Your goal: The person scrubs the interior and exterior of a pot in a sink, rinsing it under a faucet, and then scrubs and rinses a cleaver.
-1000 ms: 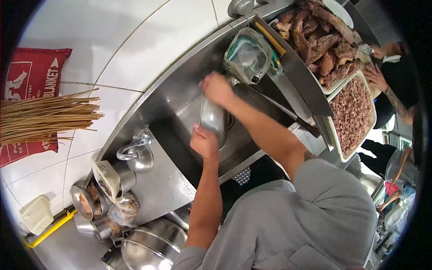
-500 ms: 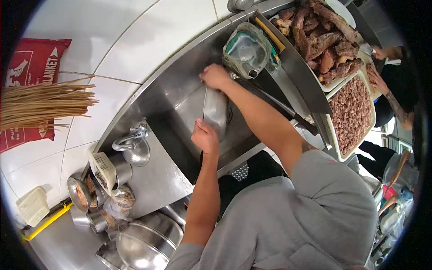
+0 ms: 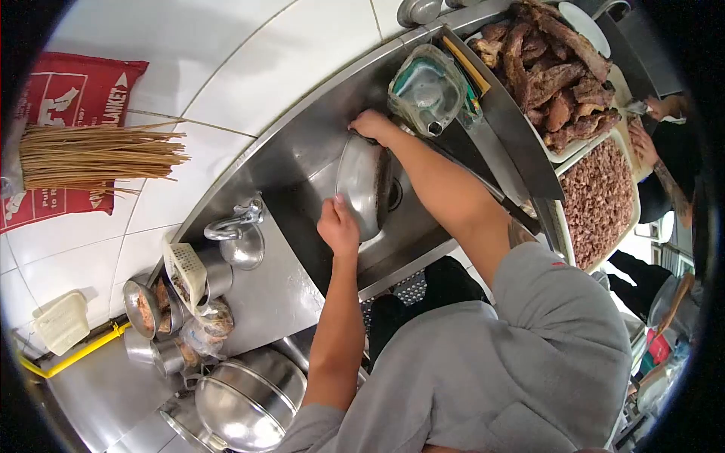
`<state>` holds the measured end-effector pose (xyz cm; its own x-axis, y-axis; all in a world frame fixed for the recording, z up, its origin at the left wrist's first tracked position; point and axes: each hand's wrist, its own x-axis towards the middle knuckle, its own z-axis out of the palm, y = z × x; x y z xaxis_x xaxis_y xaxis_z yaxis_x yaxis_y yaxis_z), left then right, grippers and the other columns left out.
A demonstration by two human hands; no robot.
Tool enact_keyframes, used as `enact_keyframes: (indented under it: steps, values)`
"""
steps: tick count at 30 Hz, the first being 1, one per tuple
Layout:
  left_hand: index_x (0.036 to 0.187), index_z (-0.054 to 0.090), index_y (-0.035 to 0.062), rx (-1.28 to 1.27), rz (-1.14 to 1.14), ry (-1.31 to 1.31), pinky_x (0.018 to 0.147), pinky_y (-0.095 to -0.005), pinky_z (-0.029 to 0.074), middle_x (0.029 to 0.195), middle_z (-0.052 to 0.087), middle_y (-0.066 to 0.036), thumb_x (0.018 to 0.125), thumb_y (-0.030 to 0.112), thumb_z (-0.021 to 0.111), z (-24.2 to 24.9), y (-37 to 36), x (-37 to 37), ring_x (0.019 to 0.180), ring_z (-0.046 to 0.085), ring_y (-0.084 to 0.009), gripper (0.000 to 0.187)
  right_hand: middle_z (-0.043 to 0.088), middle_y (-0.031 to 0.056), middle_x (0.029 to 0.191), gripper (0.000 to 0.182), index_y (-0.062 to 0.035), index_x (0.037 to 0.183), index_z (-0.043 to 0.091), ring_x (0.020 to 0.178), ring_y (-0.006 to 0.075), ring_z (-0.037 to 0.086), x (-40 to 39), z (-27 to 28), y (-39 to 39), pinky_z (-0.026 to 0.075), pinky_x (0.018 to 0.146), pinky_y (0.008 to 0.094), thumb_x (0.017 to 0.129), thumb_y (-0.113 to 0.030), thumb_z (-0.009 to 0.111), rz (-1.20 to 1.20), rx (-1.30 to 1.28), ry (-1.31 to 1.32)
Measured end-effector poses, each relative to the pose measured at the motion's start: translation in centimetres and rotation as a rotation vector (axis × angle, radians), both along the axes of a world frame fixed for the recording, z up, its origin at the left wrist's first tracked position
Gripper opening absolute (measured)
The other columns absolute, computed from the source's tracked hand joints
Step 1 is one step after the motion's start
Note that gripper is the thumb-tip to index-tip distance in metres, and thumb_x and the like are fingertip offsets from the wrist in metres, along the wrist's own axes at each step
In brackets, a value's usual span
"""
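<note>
A round metal pan (image 3: 359,185) is tipped on its side inside the steel sink (image 3: 302,192), its darker base facing right. My left hand (image 3: 338,226) is closed on its near edge, thumb on top. At the far end, my right hand (image 3: 372,127) is closed around the edge, its fingertips partly hidden. Beside the right hand, a cut-open clear plastic jug (image 3: 429,90) stands in the sink's corner. The drain (image 3: 395,194) shows just right of the pan.
Left of the sink are a tap (image 3: 240,219), a white perforated basket (image 3: 186,275) and stacked metal bowls (image 3: 249,396). Cooked meat (image 3: 555,75) and a tray of chopped pieces (image 3: 600,200) stand right. Another person's hands (image 3: 646,132) are beyond. Thin sticks (image 3: 102,155) hang by the wall.
The pan has turned between my hands, so more of its rounded side and dark base shows. Both hands keep their hold. The whole view has shifted slightly.
</note>
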<state>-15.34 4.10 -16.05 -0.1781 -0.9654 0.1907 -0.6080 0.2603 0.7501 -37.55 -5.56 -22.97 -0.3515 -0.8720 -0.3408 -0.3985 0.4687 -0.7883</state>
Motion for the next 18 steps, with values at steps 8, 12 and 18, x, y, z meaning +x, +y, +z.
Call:
enact_keyframes:
  steps: [8, 12, 18]
  values:
    - [0.071, 0.054, -0.0047, 0.289, 0.009, 0.033, 0.057, -0.0362, 0.042, 0.059, 0.052, -0.018, 0.094, 0.038, 0.06, 0.6, 0.7, 2.6, 0.054, 0.042, -0.0232, 0.049, 0.065, 0.0145, 0.075, 0.049, 0.0006, 0.076, 0.062, 0.066, 0.0346, 0.059, 3.7, 10.0, 6.2, 0.047, 0.066, 0.0401, 0.087, -0.047, 0.061, -0.498, -0.444, 0.156]
    - [0.077, 0.058, -0.0066, 0.378, 0.026, 0.075, 0.065, -0.0352, 0.043, 0.067, 0.056, -0.014, 0.096, 0.045, 0.054, -0.9, -0.2, 4.7, 0.065, 0.048, -0.0186, 0.055, 0.056, 0.0056, 0.064, 0.055, -0.0044, 0.069, 0.052, 0.052, 0.0244, 0.05, 6.1, 10.1, 9.9, 0.042, 0.051, 0.0352, 0.089, -0.055, 0.057, -0.682, -0.553, -0.283]
    - [0.076, 0.058, -0.0057, 0.43, -0.007, 0.115, 0.065, -0.0346, 0.043, 0.067, 0.055, -0.011, 0.096, 0.046, 0.053, -0.9, -1.7, 5.3, 0.065, 0.048, -0.0181, 0.056, 0.038, -0.0018, 0.058, 0.048, -0.0143, 0.071, 0.038, 0.042, 0.012, 0.035, 6.2, 6.1, 15.6, 0.026, 0.04, 0.025, 0.09, -0.056, 0.055, -1.021, 0.166, -1.4]
